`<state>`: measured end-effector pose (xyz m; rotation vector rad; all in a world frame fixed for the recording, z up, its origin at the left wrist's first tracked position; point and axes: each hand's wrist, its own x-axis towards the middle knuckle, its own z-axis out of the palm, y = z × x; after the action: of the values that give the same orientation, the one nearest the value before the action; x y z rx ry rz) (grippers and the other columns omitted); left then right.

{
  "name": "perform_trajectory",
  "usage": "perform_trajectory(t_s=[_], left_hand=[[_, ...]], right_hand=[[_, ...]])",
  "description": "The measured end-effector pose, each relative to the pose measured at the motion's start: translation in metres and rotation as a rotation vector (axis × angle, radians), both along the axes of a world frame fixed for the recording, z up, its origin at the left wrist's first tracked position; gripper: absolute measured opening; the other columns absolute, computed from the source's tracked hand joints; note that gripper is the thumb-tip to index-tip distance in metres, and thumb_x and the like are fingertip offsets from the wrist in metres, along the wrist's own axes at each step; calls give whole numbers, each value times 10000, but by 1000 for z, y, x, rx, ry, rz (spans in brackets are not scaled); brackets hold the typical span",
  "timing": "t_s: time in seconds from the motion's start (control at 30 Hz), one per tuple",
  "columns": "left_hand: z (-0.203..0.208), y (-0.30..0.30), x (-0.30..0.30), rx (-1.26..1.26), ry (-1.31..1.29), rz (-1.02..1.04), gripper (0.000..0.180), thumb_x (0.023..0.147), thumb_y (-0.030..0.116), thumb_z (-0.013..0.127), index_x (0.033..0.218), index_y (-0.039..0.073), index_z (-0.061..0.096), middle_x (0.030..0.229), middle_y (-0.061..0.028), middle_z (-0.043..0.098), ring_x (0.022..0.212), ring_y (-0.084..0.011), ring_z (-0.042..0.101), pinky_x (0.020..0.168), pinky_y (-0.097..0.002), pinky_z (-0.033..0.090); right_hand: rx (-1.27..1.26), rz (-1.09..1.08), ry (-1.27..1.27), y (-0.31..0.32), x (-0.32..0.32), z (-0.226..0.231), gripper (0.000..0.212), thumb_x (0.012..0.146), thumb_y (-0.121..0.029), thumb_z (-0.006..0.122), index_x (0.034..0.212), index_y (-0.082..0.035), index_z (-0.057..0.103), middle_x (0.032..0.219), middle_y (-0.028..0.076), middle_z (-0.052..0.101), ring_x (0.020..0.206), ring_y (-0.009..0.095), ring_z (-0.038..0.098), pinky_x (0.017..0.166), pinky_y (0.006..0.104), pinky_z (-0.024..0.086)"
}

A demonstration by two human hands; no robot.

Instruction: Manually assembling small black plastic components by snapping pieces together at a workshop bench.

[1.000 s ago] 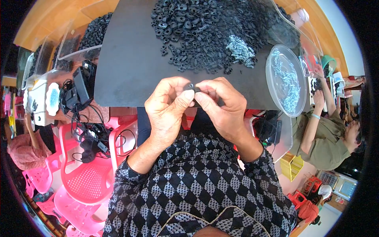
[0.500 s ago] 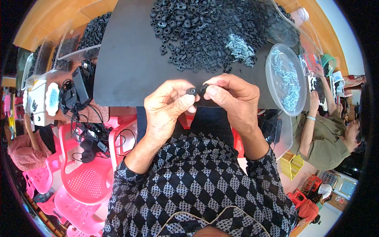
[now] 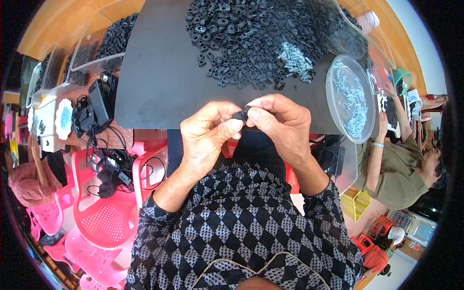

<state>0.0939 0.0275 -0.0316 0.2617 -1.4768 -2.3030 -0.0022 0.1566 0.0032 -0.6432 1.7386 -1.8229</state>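
Small black part [image 3: 241, 114] sits pinched between the fingertips of the left hand [image 3: 209, 135] and right hand [image 3: 280, 126], held just above the near edge of a black mat [image 3: 159, 82] heaped with black parts [image 3: 251, 38]; a clear round lid [image 3: 352, 99] lies to the right.

Pink plastic chairs [image 3: 104, 212] — wooden table [image 3: 67, 24] beyond.
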Motion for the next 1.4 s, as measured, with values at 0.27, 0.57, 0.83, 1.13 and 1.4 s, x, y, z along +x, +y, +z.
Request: perform_trajectory(t_s=[0.27,0.57,0.83,1.13,1.4], left_hand=[[0,0,0,10,-12,-27,179,850,39,659,1003,-40,609,863,-65,664,691,-72,587,624,-192,496],[0,1,3,-94,-71,-15,141,842,47,673,952,-26,624,755,-2,604,659,-44,548,587,-179,466],[1,1,3,-117,-50,-3,146,838,66,682,941,-22,627,745,4,599,640,-41,533,569,-181,456],[0,3,2,-234,-68,60,126,822,53,689,911,-15,631,718,1,591,605,-48,526,536,-198,447],[3,-1,2,-390,-44,78,113,805,24,689,894,-8,628,676,-9,577,572,-59,532,505,-212,436]], right_hand=[[-25,-38,165,-2,3,-4,59,849,-35,639,886,11,635,733,9,624,637,47,559,535,193,449],[162,109,711,1,-10,6,105,768,26,652,871,8,643,694,31,543,601,90,492,527,232,376],[161,142,780,-1,-14,10,108,763,15,657,868,1,640,675,42,546,576,119,497,519,255,384],[124,116,782,-1,-12,0,129,764,14,660,889,-3,636,674,48,559,568,125,509,506,256,389],[159,239,935,-1,-21,11,137,746,26,653,874,-1,611,655,86,532,556,207,506,505,324,391]])
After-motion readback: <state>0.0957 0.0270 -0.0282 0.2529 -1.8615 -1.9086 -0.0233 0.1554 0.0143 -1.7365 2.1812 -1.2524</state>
